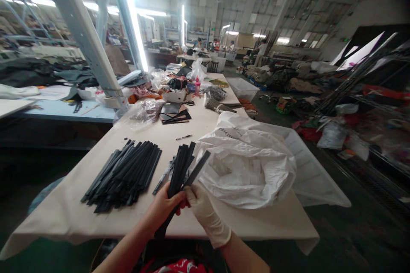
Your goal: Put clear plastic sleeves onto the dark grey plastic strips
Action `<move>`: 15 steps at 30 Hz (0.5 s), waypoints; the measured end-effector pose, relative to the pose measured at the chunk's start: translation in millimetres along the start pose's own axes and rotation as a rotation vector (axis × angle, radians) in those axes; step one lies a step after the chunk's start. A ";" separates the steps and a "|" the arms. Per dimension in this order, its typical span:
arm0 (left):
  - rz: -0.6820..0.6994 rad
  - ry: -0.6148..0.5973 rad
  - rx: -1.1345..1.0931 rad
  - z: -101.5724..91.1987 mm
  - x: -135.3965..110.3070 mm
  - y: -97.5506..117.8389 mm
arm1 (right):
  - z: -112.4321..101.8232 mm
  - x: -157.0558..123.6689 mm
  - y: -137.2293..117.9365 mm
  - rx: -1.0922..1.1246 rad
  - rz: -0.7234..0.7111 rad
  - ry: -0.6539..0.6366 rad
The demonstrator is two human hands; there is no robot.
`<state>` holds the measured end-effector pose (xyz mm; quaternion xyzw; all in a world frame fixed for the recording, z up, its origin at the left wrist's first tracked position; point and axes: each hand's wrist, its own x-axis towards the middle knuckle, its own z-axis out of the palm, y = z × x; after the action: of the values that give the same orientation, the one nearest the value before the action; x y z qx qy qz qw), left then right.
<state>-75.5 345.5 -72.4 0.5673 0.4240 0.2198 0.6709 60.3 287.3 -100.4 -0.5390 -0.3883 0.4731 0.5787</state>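
Note:
My bare left hand point(165, 207) is closed around a bundle of long black strips point(182, 166) that fan upward over the table. My right hand point(205, 211), in a white glove, pinches one strip of that bundle near its lower end. A large pile of the same black strips point(123, 175) lies on the table to the left of my hands. To the right, a crumpled white plastic bag point(246, 162) sits open, with pale pieces inside.
The long cream table point(80, 213) runs away from me, with clear plastic bags point(141, 111), black flat pieces point(174, 113), scissors and a pink bottle point(197, 86) farther back. A white bin point(307, 170) sits at the right edge. A metal post point(83, 30) rises on the left. People work far behind.

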 end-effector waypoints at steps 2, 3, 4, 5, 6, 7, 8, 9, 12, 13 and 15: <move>-0.011 -0.009 0.007 -6.8 0.2 -4.1 | -7.9 6.3 -5.1 0.035 0.008 -0.074; -0.042 -0.041 0.023 -10.1 0.0 -6.5 | -12.2 11.5 -8.4 0.069 0.021 -0.065; -0.080 -0.080 0.043 -12.7 -0.1 -9.0 | -15.3 17.4 -11.4 0.121 0.035 -0.019; -0.114 -0.111 0.059 -14.1 0.2 -11.3 | -16.3 23.2 -13.3 0.185 0.046 0.044; -0.139 -0.123 0.065 -14.2 1.1 -13.1 | -14.7 28.0 -13.9 0.266 0.062 0.112; -0.150 -0.115 0.060 -13.3 2.7 -14.4 | -10.5 31.1 -12.8 0.350 0.071 0.160; -0.147 -0.090 0.047 -11.7 4.9 -15.3 | -4.4 32.4 -10.4 0.406 0.088 0.154; -0.138 -0.061 0.029 -10.2 7.5 -15.9 | 2.3 31.9 -7.1 0.442 0.110 0.145; -0.127 -0.026 0.003 -11.2 14.0 -16.7 | 14.4 28.2 0.5 0.427 0.179 0.057; -0.141 -0.037 0.013 -13.6 15.1 -16.7 | 14.2 29.1 0.6 0.441 0.189 0.045; -0.184 -0.058 0.052 -19.1 15.8 -16.1 | 11.6 35.8 -1.6 0.528 0.170 0.063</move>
<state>-85.5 364.5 -92.7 0.5493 0.4603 0.1296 0.6853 58.4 324.9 -99.6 -0.4147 -0.1869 0.5878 0.6690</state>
